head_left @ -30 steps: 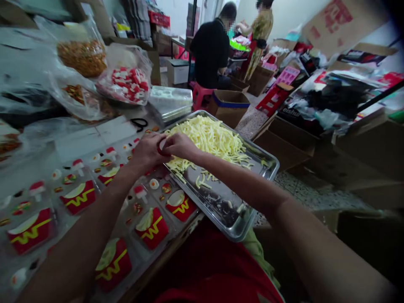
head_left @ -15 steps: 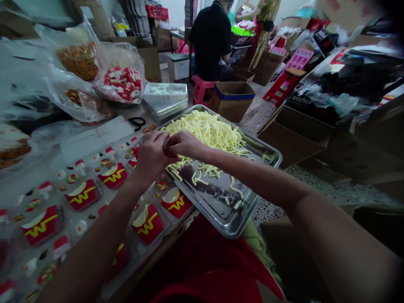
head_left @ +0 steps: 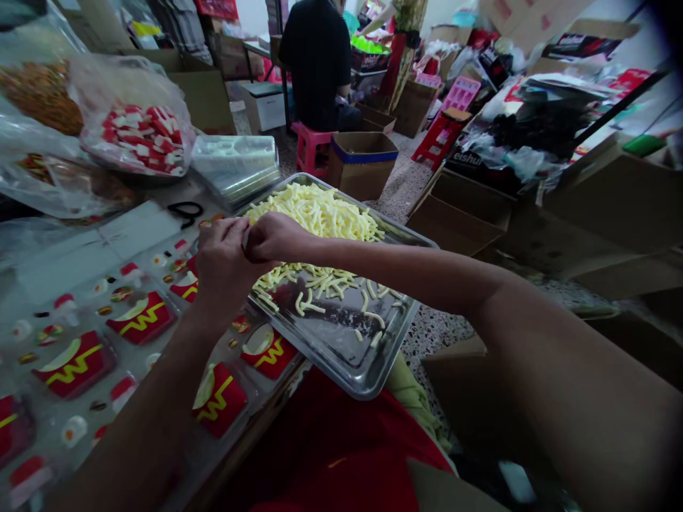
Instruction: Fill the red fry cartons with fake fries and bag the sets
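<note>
My left hand (head_left: 223, 249) and my right hand (head_left: 277, 238) meet over the left edge of a metal tray (head_left: 341, 348). Both are closed, fingers curled towards each other, and whatever they hold is hidden. Pale yellow strips shaped like French fries (head_left: 320, 212) are heaped at the tray's far end, with loose ones scattered nearer me. Under and left of my hands lie clear plastic moulded trays (head_left: 176, 355). Their hollows hold red fries-box pieces with a yellow zigzag (head_left: 141, 318), small red-and-white pieces (head_left: 65, 307) and tiny egg and burger shapes.
Black-handled scissors (head_left: 185, 212) lie beyond the moulded trays, near stacked clear plastic packs (head_left: 237, 167). A bag of red-and-white pieces (head_left: 144, 139) stands at the left. Cardboard boxes (head_left: 360, 167) line the floor. A person in black (head_left: 316, 64) sits on a pink stool (head_left: 312, 149).
The whole view has shifted, so the hands, tray and table sit further left in the picture. My hands stay together and closed at the tray's edge; a red edge between them no longer shows.
</note>
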{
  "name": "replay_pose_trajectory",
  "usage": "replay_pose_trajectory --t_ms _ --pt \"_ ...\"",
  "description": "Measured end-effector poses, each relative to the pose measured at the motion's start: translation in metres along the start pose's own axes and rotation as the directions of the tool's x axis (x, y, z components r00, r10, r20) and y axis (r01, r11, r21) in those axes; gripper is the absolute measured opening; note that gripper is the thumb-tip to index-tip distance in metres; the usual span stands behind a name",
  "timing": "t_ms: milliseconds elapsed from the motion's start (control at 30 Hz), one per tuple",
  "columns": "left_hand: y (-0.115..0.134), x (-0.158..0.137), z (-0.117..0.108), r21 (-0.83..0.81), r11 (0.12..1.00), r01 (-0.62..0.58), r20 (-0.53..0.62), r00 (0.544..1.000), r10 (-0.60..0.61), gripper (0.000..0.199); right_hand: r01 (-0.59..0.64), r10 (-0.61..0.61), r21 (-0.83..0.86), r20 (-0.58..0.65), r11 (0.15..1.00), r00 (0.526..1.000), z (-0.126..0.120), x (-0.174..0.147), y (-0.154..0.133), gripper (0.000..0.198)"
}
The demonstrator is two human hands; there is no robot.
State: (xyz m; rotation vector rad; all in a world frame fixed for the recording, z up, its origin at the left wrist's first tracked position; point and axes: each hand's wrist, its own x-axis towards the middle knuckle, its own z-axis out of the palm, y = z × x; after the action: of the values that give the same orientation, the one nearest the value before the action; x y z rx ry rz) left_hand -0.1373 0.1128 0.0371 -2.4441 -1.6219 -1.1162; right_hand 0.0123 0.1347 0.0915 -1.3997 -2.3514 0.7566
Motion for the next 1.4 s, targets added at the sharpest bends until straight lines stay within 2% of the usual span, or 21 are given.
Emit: replay_pose_trajectory --t_ms 133,200,267,333,400,500,600,700,800,867,933,1067,1200,1300,1400 --pt "-0.016 -0.005 0.001 -0.022 0.998 0.056 -0.009 0.998 -0.056 0.074 -0.075 0.075 -0.005 -0.047 0.997 0.996 -0.018 0.002 0.013 0.017" --pt "-0.022 -0.008 0.001 -0.035 0.997 0.064 0.024 0.998 -0.063 0.086 -0.067 0.065 -0.049 -0.038 0.997 0.997 -0.028 -0.005 0.021 0.015" --pt "-0.016 -0.01 -0.001 -0.034 0.999 0.031 0.047 0.998 -0.029 0.108 -0.028 0.027 -0.096 -0.016 0.995 1.0 -0.034 -0.016 0.026 0.012" --pt "0.006 -0.009 -0.002 -0.018 0.999 -0.029 0.06 0.998 0.03 0.125 0.026 -0.025 -0.115 0.004 0.993 1.0 -0.037 -0.031 0.026 0.01" --pt "0.038 -0.009 -0.001 -0.01 0.998 -0.06 0.093 0.994 0.061 0.118 0.099 -0.096 -0.102 0.037 0.99 0.995 -0.04 -0.048 0.024 0.012" --pt "0.076 -0.013 0.006 -0.02 1.0 0.016 0.163 0.987 -0.012 0.095 0.196 -0.187 -0.06 0.135 0.979 0.973 -0.053 -0.078 0.029 0.018" --pt "0.082 -0.025 0.012 -0.039 0.992 0.123 0.245 0.963 -0.11 0.098 0.217 -0.179 -0.139 0.24 0.966 0.954 -0.07 -0.117 0.061 0.021" --pt "0.072 -0.041 0.011 -0.028 0.972 0.232 0.299 0.93 -0.214 0.102 0.212 -0.103 -0.341 0.313 0.916 0.944 -0.077 -0.157 0.108 0.039" --pt "0.077 -0.055 0.004 -0.014 0.96 0.28 0.274 0.924 -0.265 0.097 0.375 -0.186 -0.404 0.434 0.834 0.881 -0.074 -0.181 0.146 0.06" --pt "0.091 -0.06 0.001 -0.013 0.966 0.26 0.233 0.94 -0.25 0.096 0.484 -0.252 -0.408 0.503 0.774 0.827 -0.069 -0.183 0.159 0.061" --pt "0.107 -0.062 -0.001 -0.014 0.974 0.228 0.201 0.955 -0.22 0.098 0.531 -0.267 -0.418 0.542 0.737 0.797 -0.067 -0.178 0.165 0.056" --pt "0.131 -0.069 0.002 -0.015 0.983 0.185 0.264 0.949 -0.175 0.097 0.49 -0.202 -0.394 0.582 0.777 0.788 -0.063 -0.161 0.17 0.04" --pt "0.146 -0.082 0.017 -0.039 0.986 0.164 0.409 0.903 -0.134 0.09 0.405 -0.137 -0.336 0.601 0.85 0.787 -0.058 -0.154 0.171 0.026" --pt "0.156 -0.089 0.031 -0.023 0.977 0.211 0.505 0.846 -0.171 0.086 0.334 -0.104 -0.308 0.577 0.891 0.81 -0.053 -0.156 0.166 0.029" --pt "0.161 -0.093 0.04 0.013 0.964 0.267 0.562 0.795 -0.228 0.085 0.268 -0.082 -0.306 0.508 0.914 0.858 -0.047 -0.158 0.161 0.025"
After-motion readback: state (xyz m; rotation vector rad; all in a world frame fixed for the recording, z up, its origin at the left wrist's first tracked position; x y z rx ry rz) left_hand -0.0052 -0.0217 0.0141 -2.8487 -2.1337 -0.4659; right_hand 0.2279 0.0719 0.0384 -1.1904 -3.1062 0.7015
